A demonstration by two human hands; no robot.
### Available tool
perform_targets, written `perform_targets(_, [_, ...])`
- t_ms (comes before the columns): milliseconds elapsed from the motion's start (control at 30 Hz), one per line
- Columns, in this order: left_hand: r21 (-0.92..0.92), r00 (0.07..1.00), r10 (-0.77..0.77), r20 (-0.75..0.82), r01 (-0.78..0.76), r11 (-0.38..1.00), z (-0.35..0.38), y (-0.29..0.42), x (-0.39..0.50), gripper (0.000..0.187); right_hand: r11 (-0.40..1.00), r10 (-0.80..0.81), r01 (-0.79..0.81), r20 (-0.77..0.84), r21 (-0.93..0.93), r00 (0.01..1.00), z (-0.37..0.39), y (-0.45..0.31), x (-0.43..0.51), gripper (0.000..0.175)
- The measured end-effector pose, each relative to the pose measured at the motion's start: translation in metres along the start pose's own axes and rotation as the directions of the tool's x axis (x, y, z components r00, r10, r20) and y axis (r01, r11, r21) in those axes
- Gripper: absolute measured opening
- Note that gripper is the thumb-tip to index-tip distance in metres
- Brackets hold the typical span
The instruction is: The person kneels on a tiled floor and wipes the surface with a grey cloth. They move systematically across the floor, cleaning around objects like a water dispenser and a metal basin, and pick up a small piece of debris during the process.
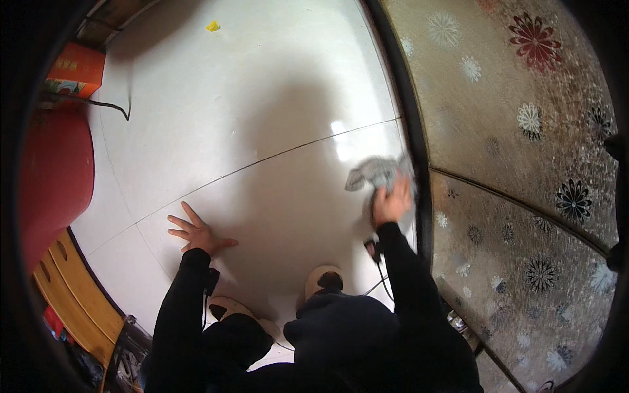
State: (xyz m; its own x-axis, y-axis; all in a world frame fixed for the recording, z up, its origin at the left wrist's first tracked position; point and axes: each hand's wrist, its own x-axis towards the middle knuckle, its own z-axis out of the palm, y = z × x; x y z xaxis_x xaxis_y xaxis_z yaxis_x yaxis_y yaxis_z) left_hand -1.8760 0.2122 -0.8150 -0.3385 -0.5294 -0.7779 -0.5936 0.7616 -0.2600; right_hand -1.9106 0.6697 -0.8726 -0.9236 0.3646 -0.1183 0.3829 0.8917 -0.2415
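My left hand [199,235] is planted on the glossy white tiled floor [186,118] with its fingers spread, holding nothing. On the right, my right hand [392,201] has a crumpled grey checked cloth [373,173] under its fingers. The hand and part of the cloth are blurred. Both are at floor level, close beside a dark bottom edge [421,196] that borders patterned panels [481,123]. How tightly the fingers grip the cloth is hidden from above.
My slippered feet [322,282] stand between my arms. A cable [383,282] hangs by my right wrist. To the left are a red rounded object [59,172], an orange box [91,73] and a yellow wooden piece [81,294]. A small yellow scrap [213,26] lies far ahead.
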Motion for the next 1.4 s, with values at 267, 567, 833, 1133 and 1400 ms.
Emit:
perform_targets(267, [-0.034, 0.997, 0.043, -0.068, -0.045, 0.998, 0.000, 0.003, -0.003, 0.173, 0.954, -0.279, 0.284, -0.055, 0.093, 0.959, 0.018, -0.045, 0.126, 0.062])
perform_targets(567, [-0.053, 0.997, 0.025, -0.069, -0.029, 0.998, 0.005, -0.006, 0.002, 0.174, 1.000, 0.002, -0.002, -0.036, -0.017, 0.999, 0.015, 0.058, -0.058, 0.071])
perform_targets(833, [-0.071, 0.997, -0.022, -0.068, 0.017, 0.997, 0.005, 0.001, 0.002, 0.174, 0.830, -0.543, 0.553, -0.117, 0.080, 0.832, 0.064, -0.239, 0.067, 0.060])
perform_targets(1133, [-0.038, 1.000, 0.015, 0.026, -0.014, 0.999, -0.005, -0.003, 0.003, 0.176, 0.751, -0.626, 0.660, 0.305, -0.010, 0.718, 0.018, -0.092, 0.021, 0.071])
perform_targets(1400, [-0.041, 0.997, -0.013, 0.077, 0.016, 0.999, -0.017, 0.001, -0.006, 0.177, 0.972, -0.210, 0.172, -0.257, -0.163, 0.943, 0.074, -0.229, 0.177, 0.071])
